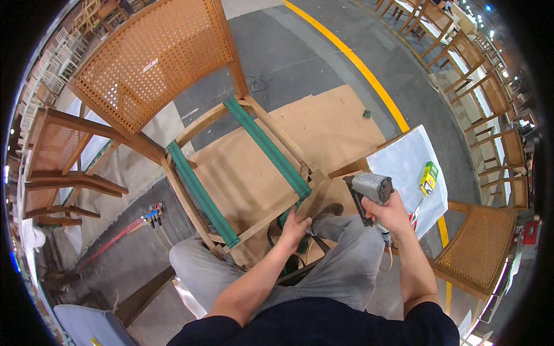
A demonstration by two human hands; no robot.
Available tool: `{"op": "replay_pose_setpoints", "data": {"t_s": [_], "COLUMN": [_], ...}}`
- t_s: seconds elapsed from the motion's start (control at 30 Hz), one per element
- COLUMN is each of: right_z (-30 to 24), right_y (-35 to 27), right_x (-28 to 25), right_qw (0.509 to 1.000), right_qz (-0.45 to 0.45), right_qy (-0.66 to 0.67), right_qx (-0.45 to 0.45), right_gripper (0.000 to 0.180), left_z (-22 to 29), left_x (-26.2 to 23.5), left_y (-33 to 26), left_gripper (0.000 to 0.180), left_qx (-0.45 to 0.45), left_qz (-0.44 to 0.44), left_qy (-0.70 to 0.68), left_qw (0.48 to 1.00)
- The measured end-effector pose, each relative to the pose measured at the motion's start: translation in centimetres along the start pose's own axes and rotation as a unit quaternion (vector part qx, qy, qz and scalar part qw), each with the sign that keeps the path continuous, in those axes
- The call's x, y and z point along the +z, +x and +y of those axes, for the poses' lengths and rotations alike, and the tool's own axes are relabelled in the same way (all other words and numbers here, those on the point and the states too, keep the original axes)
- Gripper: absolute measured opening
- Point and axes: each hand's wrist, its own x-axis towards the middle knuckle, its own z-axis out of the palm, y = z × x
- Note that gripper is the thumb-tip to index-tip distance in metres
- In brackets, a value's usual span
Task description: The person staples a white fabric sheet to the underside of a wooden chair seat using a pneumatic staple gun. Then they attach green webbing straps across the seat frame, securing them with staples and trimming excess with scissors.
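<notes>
Right grip (389, 214) clamped on grey staple gun (372, 185), left grip (295, 232) closed on green strap (268, 147) tail under chair frame (268, 220) just ahead of it, jeans knee (353, 245) between grips, white-topped surface (399, 155) with green-yellow box (429, 179) beside right grip, caned chair (476, 247) farther right.

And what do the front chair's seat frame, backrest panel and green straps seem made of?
Seat frame: probably bare wood, light brown and matt. Backrest panel: likely woven cane, golden-brown, with regular holes. Green straps: seemingly fabric webbing, perhaps elastic, matt, with lengthwise stripes.
</notes>
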Motion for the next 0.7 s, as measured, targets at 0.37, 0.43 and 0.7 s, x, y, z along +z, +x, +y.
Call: {"op": "replay_pose_setpoints", "data": {"t_s": [0.37, 0.43, 0.7], "right_z": [-1.4, 0.1, -0.5], "right_y": [-1.3, -0.3, 5.4], "right_x": [1.9, 1.9, 7.9], "right_qw": [0.997, 0.998, 0.992], "right_qz": [-0.067, -0.065, -0.110], "right_qy": [0.032, 0.005, -0.027], "right_qx": [-0.018, 0.018, 0.059], "right_gripper": [0.039, 0.038, 0.027], "left_z": [-1.0, 1.2, 14.2], "left_x": [-1.3, 0.1, -3.0], "left_y": [0.9, -0.3, 3.5], "left_gripper": [0.030, 0.028, 0.036], "left_qx": [0.097, 0.084, 0.007], "left_qz": [-0.120, -0.164, -0.137], "left_qy": [0.158, 0.012, -0.114], "left_qw": [0.975, 0.983, 0.984]}}
